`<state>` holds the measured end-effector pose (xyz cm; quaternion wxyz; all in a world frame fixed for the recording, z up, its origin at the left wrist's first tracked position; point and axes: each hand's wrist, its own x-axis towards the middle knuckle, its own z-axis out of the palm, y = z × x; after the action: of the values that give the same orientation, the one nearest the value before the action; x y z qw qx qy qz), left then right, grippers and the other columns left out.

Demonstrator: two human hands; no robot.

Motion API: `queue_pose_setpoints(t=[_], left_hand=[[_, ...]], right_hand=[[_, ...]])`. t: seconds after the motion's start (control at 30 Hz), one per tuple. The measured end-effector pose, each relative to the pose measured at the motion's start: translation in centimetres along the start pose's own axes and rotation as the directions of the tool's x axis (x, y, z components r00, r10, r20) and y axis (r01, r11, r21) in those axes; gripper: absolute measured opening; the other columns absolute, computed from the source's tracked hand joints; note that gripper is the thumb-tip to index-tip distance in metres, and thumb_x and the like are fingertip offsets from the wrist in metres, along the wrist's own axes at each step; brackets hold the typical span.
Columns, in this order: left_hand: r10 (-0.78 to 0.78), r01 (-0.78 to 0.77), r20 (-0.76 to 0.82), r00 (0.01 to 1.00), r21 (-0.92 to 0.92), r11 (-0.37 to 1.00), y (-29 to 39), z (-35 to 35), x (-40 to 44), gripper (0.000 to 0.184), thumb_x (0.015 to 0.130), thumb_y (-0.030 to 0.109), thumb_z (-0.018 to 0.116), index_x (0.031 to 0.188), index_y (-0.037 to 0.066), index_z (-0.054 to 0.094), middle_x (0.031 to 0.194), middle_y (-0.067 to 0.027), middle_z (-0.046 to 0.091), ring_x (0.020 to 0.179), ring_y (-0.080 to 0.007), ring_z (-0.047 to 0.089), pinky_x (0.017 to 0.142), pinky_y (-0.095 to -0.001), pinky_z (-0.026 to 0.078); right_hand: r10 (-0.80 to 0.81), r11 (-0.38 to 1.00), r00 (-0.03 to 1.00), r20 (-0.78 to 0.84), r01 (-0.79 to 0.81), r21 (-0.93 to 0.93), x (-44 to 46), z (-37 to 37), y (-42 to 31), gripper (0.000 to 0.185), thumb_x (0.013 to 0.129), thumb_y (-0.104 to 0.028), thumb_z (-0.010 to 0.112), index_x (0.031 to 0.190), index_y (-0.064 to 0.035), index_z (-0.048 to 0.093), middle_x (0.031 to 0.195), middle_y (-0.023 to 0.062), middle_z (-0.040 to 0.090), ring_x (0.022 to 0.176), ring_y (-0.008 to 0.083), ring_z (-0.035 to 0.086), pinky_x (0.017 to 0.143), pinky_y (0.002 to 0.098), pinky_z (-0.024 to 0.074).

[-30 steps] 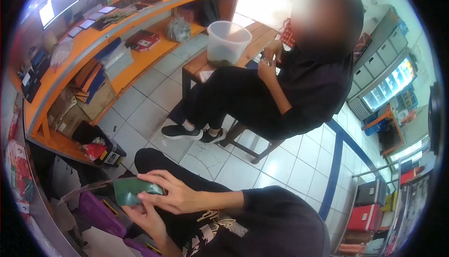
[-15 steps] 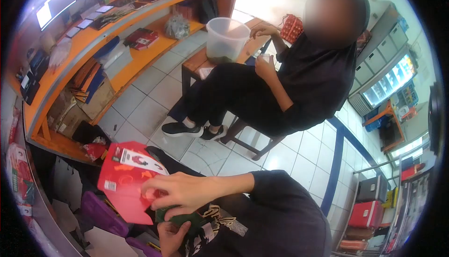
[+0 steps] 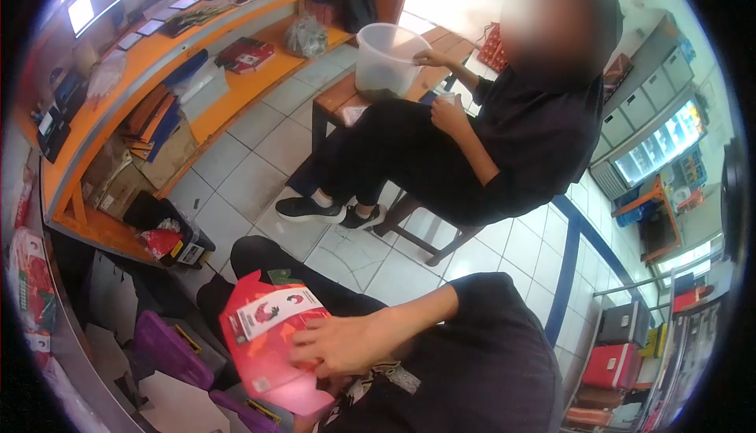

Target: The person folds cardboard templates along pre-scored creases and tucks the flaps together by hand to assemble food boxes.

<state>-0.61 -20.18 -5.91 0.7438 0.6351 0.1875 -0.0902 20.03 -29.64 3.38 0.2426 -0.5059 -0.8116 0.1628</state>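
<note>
A red cardboard box [image 3: 272,346] with a white printed label panel [image 3: 279,309] is tilted in front of my lap. My right hand [image 3: 342,345] lies over its near side, with the fingers bent onto the red card. Behind the box and under the right hand, my left hand is almost wholly hidden, so its fingers do not show. A small dark green piece [image 3: 281,276] pokes out at the far edge of the box.
Purple boxes [image 3: 169,346] and white card pieces [image 3: 177,401] lie at the lower left. A black bin [image 3: 189,244] stands by the orange counter [image 3: 260,43]. Opposite, a seated person [image 3: 512,133] touches a clear plastic bucket [image 3: 390,59] on a wooden bench [image 3: 335,102].
The red box has moved right, closer to my body, and turned. My right hand has shifted right and down with it. My left hand and the dark green thing it held are now behind the box.
</note>
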Motion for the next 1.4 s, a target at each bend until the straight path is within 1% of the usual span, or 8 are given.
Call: queue_pose_setpoints(t=[0.37,0.57,0.8,0.9,1.07,1.23,1.27,1.4], left_hand=[[0.479,-0.542,-0.623,0.619,0.104,0.834,11.8,-1.9,2.3,0.039,0.093,0.002,0.051,0.128,-0.003,0.035,0.114,-0.0189,0.059,0.103,-0.0197,0.06,0.088,-0.0278,0.046],[0.544,-0.571,-0.579,0.607,0.159,0.806,14.5,-3.0,0.8,0.035,0.097,0.02,0.049,0.12,-0.007,0.052,0.109,-0.0186,0.064,0.097,-0.0197,0.062,0.085,-0.0288,0.047],[0.68,-0.439,-0.472,0.561,0.527,0.728,14.4,-8.5,-0.8,0.079,0.087,0.064,0.049,0.116,-0.009,0.055,0.114,-0.0184,0.064,0.106,-0.0301,0.059,0.094,-0.0399,0.042],[0.752,-0.423,-0.299,0.587,0.678,0.601,12.2,-10.6,-2.0,0.106,0.054,0.066,0.077,0.125,-0.007,0.046,0.117,-0.0171,0.063,0.106,-0.03,0.059,0.095,-0.041,0.042],[0.783,-0.092,-0.185,0.594,0.951,0.295,10.9,-9.3,0.5,0.049,0.066,0.03,0.08,0.105,0.004,0.062,0.101,-0.0105,0.066,0.088,-0.0272,0.062,0.082,-0.038,0.046],[0.668,-0.062,-0.259,0.697,0.907,0.417,11.7,-8.4,2.0,0.021,0.082,0.005,0.063,0.103,0.006,0.063,0.087,-0.0109,0.063,0.083,-0.0305,0.062,0.072,-0.038,0.049],[0.666,-0.057,-0.272,0.694,0.902,0.428,11.7,-8.3,2.2,0.021,0.082,0.005,0.063,0.103,0.006,0.063,0.087,-0.0109,0.063,0.083,-0.0305,0.062,0.072,-0.038,0.049],[0.534,-0.168,-0.18,0.826,0.826,0.538,12.4,-8.7,2.3,0.023,0.085,0.007,0.062,0.107,0.004,0.06,0.089,-0.012,0.063,0.08,-0.0302,0.064,0.07,-0.0368,0.051]], right_hand=[[-0.087,0.996,0.788,-0.61,0.082,-0.036,3.5,1.4,4.0,0.09,0.053,-0.042,0.082,0.132,-0.0147,0.051,0.146,0.0248,0.027,0.133,0.0501,0.025,0.103,0.0651,0.0264],[-0.421,0.894,0.58,-0.698,0.136,-0.426,6.5,-0.4,6.5,0.043,0.082,-0.041,0.062,0.115,-0.0134,0.064,0.133,0.0188,0.048,0.134,0.0431,0.028,0.101,0.0645,0.0311],[0.29,0.92,0.291,-0.912,0.176,0.349,8.4,-1.7,9.8,0.078,0.084,-0.056,0.059,0.131,0.0038,0.041,0.128,0.0216,0.051,0.124,0.034,0.046,0.104,0.0455,0.0363],[0.772,0.367,0.254,-0.583,0.571,0.734,9.3,-0.4,12.5,0.065,0.09,-0.047,0.054,0.13,0.0025,0.043,0.126,0.0185,0.053,0.118,0.0268,0.052,0.101,0.0409,0.0412],[0.902,0.05,0.289,-0.321,0.669,0.741,11.9,0.3,15.5,0.039,0.095,-0.035,0.054,0.116,-0.0023,0.053,0.107,0.0062,0.061,0.098,0.0142,0.06,0.087,0.0304,0.0488],[0.54,0.839,0.07,-0.839,-0.133,0.528,12.6,2.1,16.1,0.057,0.09,-0.038,0.061,0.134,-0.0057,0.046,0.129,0.0101,0.052,0.116,0.0204,0.052,0.11,0.0437,0.0269],[0.461,0.85,0.476,-0.749,0.005,0.526,11.8,-0.7,14.1,0.048,0.088,-0.029,0.064,0.126,-0.0045,0.051,0.122,0.0095,0.056,0.112,0.0216,0.054,0.111,0.0442,0.0224],[-0.059,0.762,0.98,-0.188,0.166,0.626,11.1,-4.0,13.3,0.028,0.081,-0.023,0.072,0.1,-0.0051,0.062,0.093,0.0041,0.063,0.094,0.0221,0.059,0.114,0.0448,0.0156]])
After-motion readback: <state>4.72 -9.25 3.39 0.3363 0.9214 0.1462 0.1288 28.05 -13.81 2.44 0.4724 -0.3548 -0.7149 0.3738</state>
